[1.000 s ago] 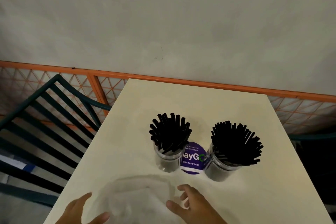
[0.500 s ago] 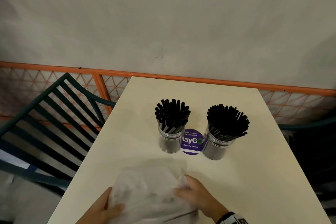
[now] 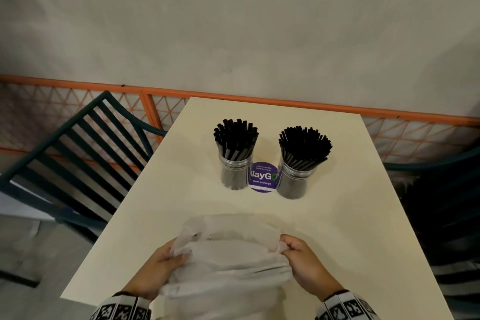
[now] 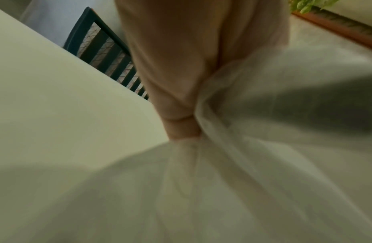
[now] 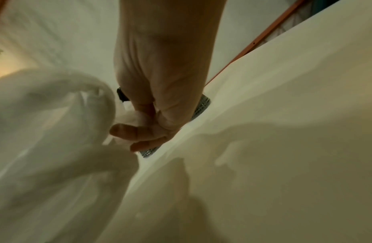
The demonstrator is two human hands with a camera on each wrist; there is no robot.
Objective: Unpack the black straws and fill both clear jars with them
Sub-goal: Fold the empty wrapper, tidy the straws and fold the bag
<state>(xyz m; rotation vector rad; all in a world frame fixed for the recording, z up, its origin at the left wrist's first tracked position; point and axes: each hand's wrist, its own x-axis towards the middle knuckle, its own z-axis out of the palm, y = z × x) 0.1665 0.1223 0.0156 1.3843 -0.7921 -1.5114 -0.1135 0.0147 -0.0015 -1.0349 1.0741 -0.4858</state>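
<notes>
We see the black straws [image 3: 235,138] standing upright in two bunches, one in each clear jar: the left jar [image 3: 235,173] and the right jar [image 3: 294,181] stand side by side on the tabletop [image 3: 161,197], apart from each other, with a round purple sticker [image 3: 262,176] lying flat between them. Both jars look full, the straws fanning out above their rims.

Nearer to us, well apart from the jars, a crumpled translucent white plastic bag [image 3: 231,257] lies at the tabletop's near edge. Our left hand [image 3: 155,270] bunches the bag's left side in its grip, thumb and fingers closed on a gathered fold; the left wrist view shows the film twisted tight under the fingers. Our right hand [image 3: 305,261] pinches the bag's right upper edge between thumb and curled fingers.

Beyond the tabletop runs an orange railing [image 3: 285,102] along a pale wall, and a dark slatted chair [image 3: 78,161] stands at the left.
</notes>
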